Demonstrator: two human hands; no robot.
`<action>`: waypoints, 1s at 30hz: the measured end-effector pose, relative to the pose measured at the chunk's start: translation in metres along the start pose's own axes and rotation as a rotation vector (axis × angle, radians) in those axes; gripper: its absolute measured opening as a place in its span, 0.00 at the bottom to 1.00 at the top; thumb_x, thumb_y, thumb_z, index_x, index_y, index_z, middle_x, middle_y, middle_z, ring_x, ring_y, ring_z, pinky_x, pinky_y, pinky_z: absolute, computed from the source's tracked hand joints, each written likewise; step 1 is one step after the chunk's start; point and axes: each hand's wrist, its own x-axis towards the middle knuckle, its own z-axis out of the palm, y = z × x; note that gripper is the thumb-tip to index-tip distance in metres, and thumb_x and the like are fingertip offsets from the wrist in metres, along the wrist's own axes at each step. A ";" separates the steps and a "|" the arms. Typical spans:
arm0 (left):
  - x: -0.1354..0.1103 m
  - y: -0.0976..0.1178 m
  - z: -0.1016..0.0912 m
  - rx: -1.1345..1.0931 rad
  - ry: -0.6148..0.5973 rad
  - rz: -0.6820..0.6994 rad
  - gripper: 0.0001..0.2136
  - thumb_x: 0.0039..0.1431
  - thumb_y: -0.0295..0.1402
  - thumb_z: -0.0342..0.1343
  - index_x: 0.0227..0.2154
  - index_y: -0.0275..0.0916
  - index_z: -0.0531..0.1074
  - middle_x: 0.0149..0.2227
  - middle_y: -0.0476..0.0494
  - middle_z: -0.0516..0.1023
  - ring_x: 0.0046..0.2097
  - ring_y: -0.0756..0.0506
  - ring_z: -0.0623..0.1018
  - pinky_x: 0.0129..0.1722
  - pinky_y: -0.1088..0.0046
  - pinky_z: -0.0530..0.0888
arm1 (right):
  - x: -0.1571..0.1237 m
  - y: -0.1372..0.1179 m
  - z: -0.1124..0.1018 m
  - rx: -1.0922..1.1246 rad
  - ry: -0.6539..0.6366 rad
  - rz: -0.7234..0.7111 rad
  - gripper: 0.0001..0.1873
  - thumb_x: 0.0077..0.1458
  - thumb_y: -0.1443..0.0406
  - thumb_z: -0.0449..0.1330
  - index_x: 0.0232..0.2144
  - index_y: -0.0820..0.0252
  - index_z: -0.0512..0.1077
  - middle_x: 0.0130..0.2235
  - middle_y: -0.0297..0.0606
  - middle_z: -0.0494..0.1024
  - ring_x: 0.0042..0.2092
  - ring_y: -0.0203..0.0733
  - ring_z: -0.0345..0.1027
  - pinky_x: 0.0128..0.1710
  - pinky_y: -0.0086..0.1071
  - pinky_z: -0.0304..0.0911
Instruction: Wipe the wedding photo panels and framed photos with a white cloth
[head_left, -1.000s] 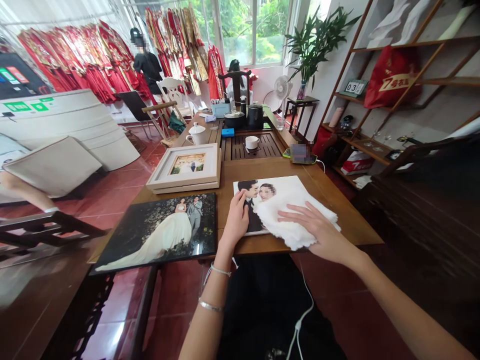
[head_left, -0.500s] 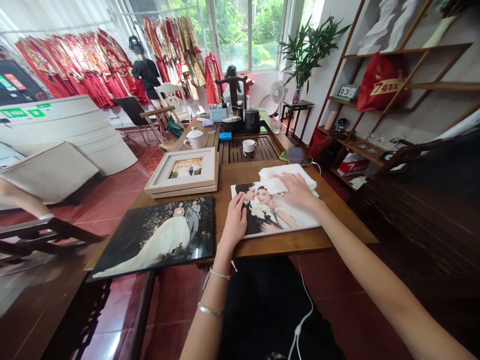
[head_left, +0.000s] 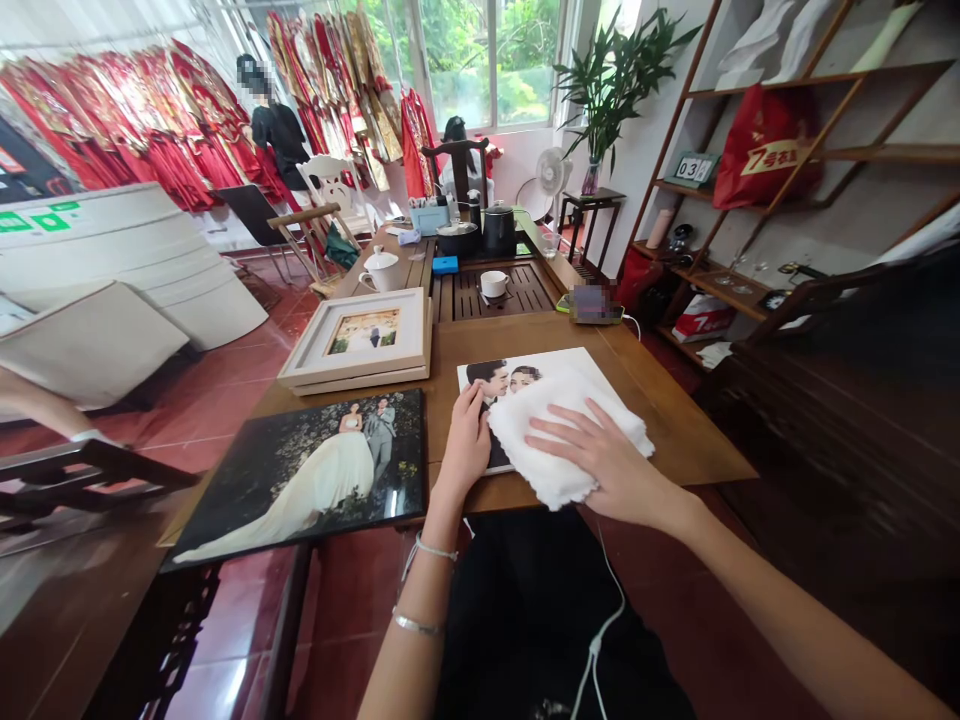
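Observation:
A wedding photo panel [head_left: 564, 360] lies flat at the table's front edge, its right and lower parts hidden under a white cloth [head_left: 559, 470]. My left hand [head_left: 468, 440] grips the panel's left edge, fingertips resting on its face. Pressed flat on the cloth, my right hand [head_left: 592, 455] has its fingers slightly spread and keeps hold of it. Left of my left hand lies a darker glossy wedding photo panel [head_left: 315, 470], overhanging the table edge. Behind that sits a stack of pale picture frames [head_left: 304, 345], the top one holding a small photo.
Farther back on the wooden table [head_left: 675, 430] are a tea tray [head_left: 466, 300] with a white cup [head_left: 493, 285], a lidded mug [head_left: 381, 270], a black kettle [head_left: 499, 230] and a phone [head_left: 592, 303] on a cable. Two people are near the clothes racks and window.
My right hand has drawn the cloth toward me from the panel's upper right, over its middle and past its front edge. My left hand stays on the left edge. The view shifts slightly.

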 end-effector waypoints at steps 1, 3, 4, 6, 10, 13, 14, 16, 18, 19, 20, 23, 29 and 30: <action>0.000 0.001 0.000 0.009 -0.002 -0.009 0.21 0.61 0.26 0.43 0.57 0.38 0.63 0.63 0.37 0.61 0.65 0.42 0.58 0.66 0.56 0.54 | -0.006 -0.002 -0.001 0.013 0.000 -0.001 0.42 0.41 0.73 0.52 0.60 0.47 0.59 0.63 0.31 0.61 0.66 0.49 0.45 0.63 0.57 0.32; 0.000 0.002 0.000 0.025 -0.007 -0.025 0.21 0.61 0.27 0.43 0.57 0.36 0.63 0.63 0.36 0.61 0.66 0.41 0.58 0.66 0.56 0.54 | -0.012 0.001 -0.002 0.032 0.030 0.036 0.43 0.38 0.74 0.50 0.60 0.49 0.59 0.62 0.31 0.63 0.65 0.47 0.46 0.63 0.55 0.34; 0.000 0.002 -0.001 0.029 -0.010 -0.027 0.21 0.62 0.27 0.43 0.57 0.36 0.63 0.63 0.35 0.61 0.66 0.41 0.58 0.66 0.57 0.54 | -0.012 0.005 -0.002 0.033 0.061 0.072 0.43 0.37 0.75 0.50 0.59 0.50 0.60 0.62 0.32 0.64 0.65 0.46 0.48 0.63 0.54 0.36; 0.001 0.002 -0.001 0.030 -0.012 -0.016 0.20 0.62 0.27 0.43 0.57 0.36 0.63 0.63 0.35 0.62 0.65 0.41 0.59 0.65 0.56 0.55 | -0.006 0.018 0.000 0.021 0.128 0.157 0.42 0.37 0.74 0.50 0.59 0.55 0.61 0.60 0.37 0.67 0.64 0.47 0.50 0.63 0.54 0.39; 0.005 0.000 -0.003 0.022 -0.003 0.014 0.20 0.61 0.28 0.45 0.56 0.36 0.65 0.62 0.35 0.64 0.64 0.41 0.61 0.65 0.56 0.57 | 0.022 0.048 0.002 0.016 0.189 0.268 0.35 0.42 0.71 0.52 0.57 0.60 0.65 0.58 0.43 0.69 0.62 0.52 0.54 0.62 0.56 0.41; 0.007 -0.001 -0.003 0.004 0.019 0.032 0.20 0.61 0.27 0.45 0.55 0.38 0.65 0.61 0.37 0.65 0.64 0.42 0.62 0.64 0.57 0.58 | 0.049 0.062 0.003 0.035 0.163 0.269 0.33 0.45 0.70 0.52 0.56 0.58 0.66 0.58 0.42 0.69 0.62 0.52 0.54 0.62 0.57 0.41; 0.007 -0.001 -0.003 -0.003 0.026 0.037 0.20 0.60 0.26 0.45 0.55 0.39 0.66 0.60 0.37 0.66 0.63 0.42 0.63 0.64 0.57 0.59 | 0.058 0.064 0.004 0.041 0.150 0.261 0.32 0.45 0.70 0.52 0.56 0.58 0.66 0.58 0.42 0.69 0.62 0.53 0.53 0.62 0.57 0.41; 0.007 -0.001 -0.002 -0.010 0.040 0.037 0.20 0.60 0.25 0.44 0.55 0.39 0.66 0.60 0.37 0.66 0.63 0.42 0.64 0.64 0.58 0.59 | 0.076 0.065 0.006 0.049 0.128 0.244 0.32 0.47 0.69 0.53 0.57 0.59 0.64 0.58 0.43 0.69 0.63 0.52 0.52 0.61 0.57 0.40; 0.007 -0.001 -0.002 -0.012 0.057 0.020 0.21 0.60 0.24 0.44 0.55 0.38 0.65 0.60 0.37 0.66 0.62 0.42 0.64 0.64 0.58 0.60 | 0.091 0.061 0.008 0.045 0.109 0.227 0.32 0.49 0.67 0.54 0.58 0.60 0.63 0.59 0.44 0.67 0.63 0.53 0.50 0.61 0.57 0.39; 0.006 -0.001 -0.001 -0.015 0.068 0.009 0.21 0.59 0.24 0.43 0.55 0.38 0.65 0.60 0.37 0.66 0.62 0.42 0.65 0.63 0.58 0.60 | 0.098 0.059 0.009 0.037 0.096 0.215 0.33 0.49 0.67 0.54 0.59 0.60 0.62 0.60 0.45 0.66 0.64 0.53 0.49 0.61 0.57 0.39; 0.007 -0.001 -0.001 -0.020 0.080 -0.001 0.21 0.59 0.24 0.43 0.55 0.38 0.65 0.60 0.37 0.66 0.62 0.42 0.65 0.63 0.58 0.60 | 0.104 0.056 0.010 0.026 0.080 0.200 0.34 0.48 0.68 0.54 0.60 0.61 0.61 0.61 0.45 0.65 0.64 0.53 0.48 0.61 0.57 0.38; 0.008 -0.002 0.000 -0.043 0.121 -0.018 0.22 0.60 0.24 0.43 0.57 0.39 0.63 0.60 0.38 0.65 0.62 0.42 0.64 0.64 0.58 0.58 | 0.112 0.047 0.012 -0.001 0.033 0.132 0.38 0.44 0.72 0.53 0.61 0.61 0.59 0.62 0.44 0.63 0.65 0.53 0.46 0.61 0.58 0.37; 0.009 0.002 -0.002 -0.122 0.172 -0.131 0.22 0.63 0.31 0.42 0.59 0.35 0.60 0.63 0.35 0.60 0.65 0.41 0.59 0.66 0.58 0.53 | 0.091 0.025 0.013 0.009 0.007 0.013 0.39 0.41 0.72 0.53 0.59 0.57 0.62 0.63 0.36 0.62 0.65 0.53 0.45 0.62 0.58 0.33; 0.009 0.004 -0.003 -0.143 0.176 -0.163 0.21 0.64 0.33 0.41 0.59 0.35 0.60 0.64 0.35 0.60 0.65 0.41 0.59 0.66 0.58 0.53 | 0.084 0.021 0.014 0.010 0.009 0.007 0.39 0.40 0.72 0.53 0.59 0.56 0.62 0.63 0.36 0.62 0.65 0.53 0.45 0.62 0.59 0.33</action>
